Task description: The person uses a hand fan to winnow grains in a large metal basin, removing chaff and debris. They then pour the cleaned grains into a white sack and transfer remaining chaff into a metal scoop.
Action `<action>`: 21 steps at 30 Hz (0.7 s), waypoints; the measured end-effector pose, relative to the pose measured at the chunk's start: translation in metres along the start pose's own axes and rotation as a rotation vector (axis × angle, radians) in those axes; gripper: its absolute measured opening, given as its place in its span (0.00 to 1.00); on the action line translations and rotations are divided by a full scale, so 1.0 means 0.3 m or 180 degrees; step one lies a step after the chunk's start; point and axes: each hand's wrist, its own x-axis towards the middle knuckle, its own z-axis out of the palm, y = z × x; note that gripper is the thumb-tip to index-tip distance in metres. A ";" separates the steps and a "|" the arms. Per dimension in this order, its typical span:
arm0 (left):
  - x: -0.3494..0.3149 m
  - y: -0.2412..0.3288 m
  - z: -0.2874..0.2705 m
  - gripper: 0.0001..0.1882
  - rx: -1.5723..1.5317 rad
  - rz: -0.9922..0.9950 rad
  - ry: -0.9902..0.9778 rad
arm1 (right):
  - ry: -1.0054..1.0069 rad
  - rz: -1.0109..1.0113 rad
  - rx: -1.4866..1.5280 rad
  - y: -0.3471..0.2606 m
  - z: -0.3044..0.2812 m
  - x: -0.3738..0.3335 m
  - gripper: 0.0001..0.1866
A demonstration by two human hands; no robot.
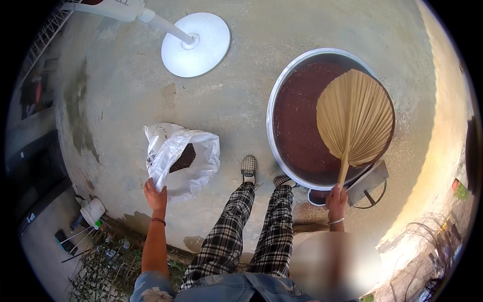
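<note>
My left hand (155, 195) grips the near left rim of a white woven sack (204, 173). The sack stands on the ground with its mouth spread, and dark grains (183, 158) show inside. In my right hand (336, 201) is the stalk of a pleated palm-leaf hand fan (352, 118), fingers wrapped round it. The fan's broad blade is over the right part of a large round metal basin (272, 118) and hides some of it. Reddish-brown small grains (302, 118) cover the basin's bottom.
Beside the basin's near side are a small bowl (317, 203) of dark contents and a metal scoop (370, 183) with a dark handle. A white pedestal stand (209, 53) is at the far left. Plants (113, 264) and tools line the lower left.
</note>
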 end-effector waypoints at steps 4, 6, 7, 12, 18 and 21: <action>-0.015 -0.003 -0.001 0.36 -0.0200 -0.0356 -0.0014 | -0.1341 -0.0011 0.0011 0.108 0.432 0.030 0.21; 0.002 0.011 0.005 0.36 -0.0249 -0.0387 -0.0089 | -0.1683 -0.0106 0.0050 0.214 0.614 0.115 0.22; -0.001 -0.008 0.001 0.36 -0.0251 -0.0442 -0.0147 | -0.1782 -0.0267 -0.0043 0.218 0.714 0.138 0.23; -0.020 -0.150 0.032 0.25 -0.0513 -0.0319 -0.0298 | -0.2456 0.0921 0.0406 0.104 1.074 0.310 0.23; 0.003 -0.144 0.084 0.14 -0.1425 -0.0761 -0.0576 | -0.1431 0.0458 -0.1131 0.293 1.123 0.365 0.21; -0.035 -0.137 0.081 0.10 -0.2219 -0.1466 -0.0759 | -0.2272 0.0439 -0.1403 0.430 1.068 0.165 0.21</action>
